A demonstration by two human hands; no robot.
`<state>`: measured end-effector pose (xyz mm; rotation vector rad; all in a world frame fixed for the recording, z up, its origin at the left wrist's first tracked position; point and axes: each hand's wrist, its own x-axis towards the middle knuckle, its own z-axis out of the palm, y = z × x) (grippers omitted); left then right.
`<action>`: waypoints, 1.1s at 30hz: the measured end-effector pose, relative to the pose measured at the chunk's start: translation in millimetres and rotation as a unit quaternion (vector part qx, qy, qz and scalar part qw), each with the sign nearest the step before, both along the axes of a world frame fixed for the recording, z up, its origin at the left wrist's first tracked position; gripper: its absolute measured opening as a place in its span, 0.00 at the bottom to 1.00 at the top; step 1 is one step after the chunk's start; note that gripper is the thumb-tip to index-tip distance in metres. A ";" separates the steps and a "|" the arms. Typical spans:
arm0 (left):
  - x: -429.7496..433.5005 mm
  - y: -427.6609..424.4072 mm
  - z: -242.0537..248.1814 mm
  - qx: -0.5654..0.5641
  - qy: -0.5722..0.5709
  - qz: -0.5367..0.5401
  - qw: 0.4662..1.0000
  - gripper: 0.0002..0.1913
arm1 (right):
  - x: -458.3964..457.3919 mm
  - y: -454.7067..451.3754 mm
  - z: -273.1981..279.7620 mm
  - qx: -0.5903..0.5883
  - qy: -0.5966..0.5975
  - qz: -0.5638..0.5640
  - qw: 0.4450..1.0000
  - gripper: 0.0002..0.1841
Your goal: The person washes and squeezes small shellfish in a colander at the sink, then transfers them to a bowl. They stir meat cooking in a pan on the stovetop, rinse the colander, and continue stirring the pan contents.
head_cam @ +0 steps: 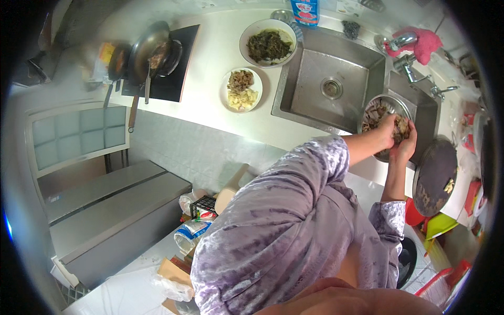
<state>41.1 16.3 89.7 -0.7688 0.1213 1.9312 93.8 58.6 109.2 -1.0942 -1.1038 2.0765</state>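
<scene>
Both hands are cupped around a wet clump of brown food point(401, 129), perhaps mushrooms. My left hand point(387, 130) presses it from the left, and my right hand point(407, 143) closes around it from the right and below. Directly beneath is a round metal bowl point(395, 103) with more brown pieces point(372, 117) inside; my hands and wrists hide part of it. That bowl sits over the front of the double stainless-steel sink point(311, 86), between the large basin and the small one.
Left of the sink are a bowl of dark leafy greens point(268, 45) and a plate of chopped food point(241, 91). A wok point(143, 59) with a spatula stands on the cooktop point(188, 59). Faucets point(409, 69) rise behind the sink; a round cutting board point(433, 177) lies at right.
</scene>
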 end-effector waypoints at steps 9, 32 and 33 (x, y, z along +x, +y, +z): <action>-82.2 -148.2 39.3 0.055 0.110 0.155 0.980 0.16 | -84.8 -116.9 38.5 -0.092 0.136 0.155 0.974 0.16; -138.9 -437.9 4.9 -0.322 0.156 0.272 0.894 0.22 | -212.3 -390.2 -35.6 -0.088 -0.094 0.473 0.871 0.22; -136.8 -439.5 8.1 -0.322 0.161 0.275 0.891 0.21 | -212.5 -390.4 -35.2 -0.062 -0.096 0.480 0.870 0.23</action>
